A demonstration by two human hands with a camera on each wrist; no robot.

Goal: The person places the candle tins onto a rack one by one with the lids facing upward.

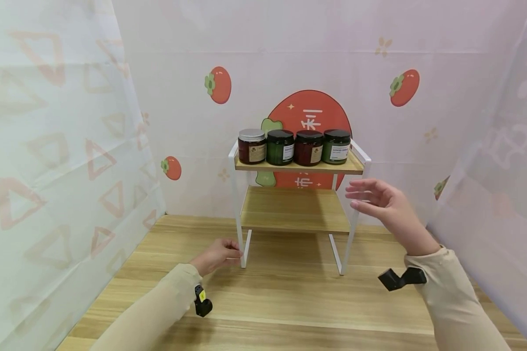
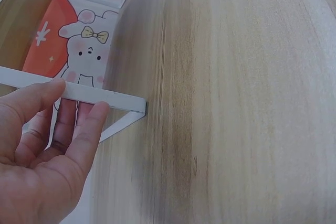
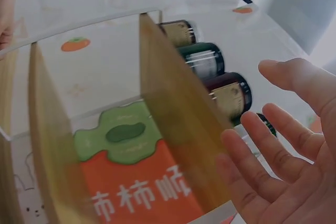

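Observation:
A two-tier shelf rack (image 1: 295, 209) with wooden boards and a white frame stands on the table. On its top board is a row of several jars: a dark red jar (image 1: 252, 148) with a silver lid, a green jar (image 1: 280, 150), another dark red jar (image 1: 308, 150) and another green jar (image 1: 336, 148), the last three black-lidded. Low at the front left, my left hand (image 1: 217, 256) holds the white rack leg (image 2: 123, 99) between thumb and fingers. My right hand (image 1: 377, 200) hovers by the right front post, fingers spread in the right wrist view, holding nothing.
The wooden table (image 1: 290, 302) runs forward to a pale backdrop (image 1: 184, 107) printed with persimmons. White patterned sheets hang at the left (image 1: 70, 146) and the right (image 1: 500, 146). Each sleeve carries a small black wrist camera.

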